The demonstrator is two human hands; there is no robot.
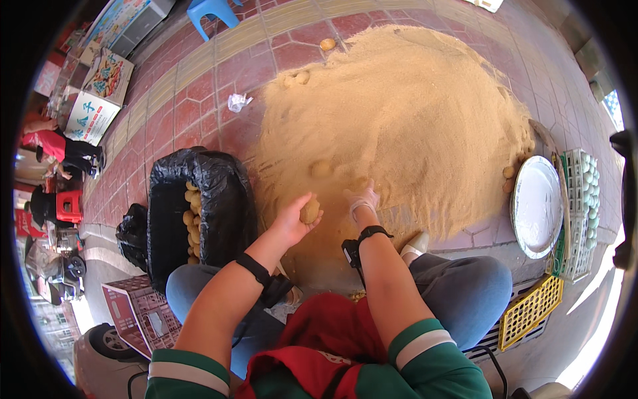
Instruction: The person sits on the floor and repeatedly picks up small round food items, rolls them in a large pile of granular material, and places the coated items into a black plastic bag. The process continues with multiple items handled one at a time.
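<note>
My left hand [294,222] holds a brown-coated egg-shaped ball [310,211] in its fingers, just above the near edge of a wide heap of tan, grainy powder [418,114]. My right hand [364,198], in a thin clear glove, is over the powder with its fingers stretched forward; a coated lump shows faintly beyond the fingertips, and whether the hand touches it I cannot tell. Another coated ball [321,168] lies in the powder ahead of my left hand. To the left, a container lined with a black plastic bag [224,199] holds several coated balls [194,214].
At the right stand a round metal basin [537,207], a crate of pale bluish eggs [578,214] and a yellow plastic crate [531,311]. A maroon crate [142,309] is at lower left. Crumpled plastic [239,102] and a blue stool [213,15] are farther off. A person in red [55,144] is at far left.
</note>
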